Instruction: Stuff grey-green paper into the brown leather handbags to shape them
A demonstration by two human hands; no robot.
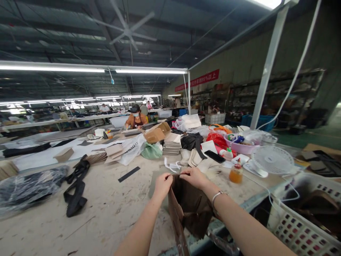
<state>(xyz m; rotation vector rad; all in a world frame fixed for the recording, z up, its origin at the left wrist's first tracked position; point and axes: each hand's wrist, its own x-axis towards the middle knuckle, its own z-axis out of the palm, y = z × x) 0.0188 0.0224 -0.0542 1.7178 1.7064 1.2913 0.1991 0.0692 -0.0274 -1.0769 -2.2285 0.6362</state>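
While the fluorescent tubes burned over the factory floor, I stood at the near edge of the long bench (112, 206) with both hands up at the mouth of a dark brown paper bag (190, 206). My left hand (163, 185) was pinched shut on the bag's top edge, and my right hand (195, 176), a silver bangle (218, 196) on its wrist, was likewise closed on that edge just beside it, the two grips nearly touching. The bag hung open below them, partly over the bench edge, tilted toward me. Near my right hand on the bench stood a small bottle of amber liquid (236, 173), with a white desk fan (272, 160) just beyond it and a black phone (214, 156) lying on pale card pieces. A black strap (76, 185) sprawled well off to the left, and a thin black strip (129, 174) lay between it and my hands. A white slotted basket (306, 227) sat at the right edge. Farther down the bench, a seated person in an orange top (135, 120) worked among stacks of card.
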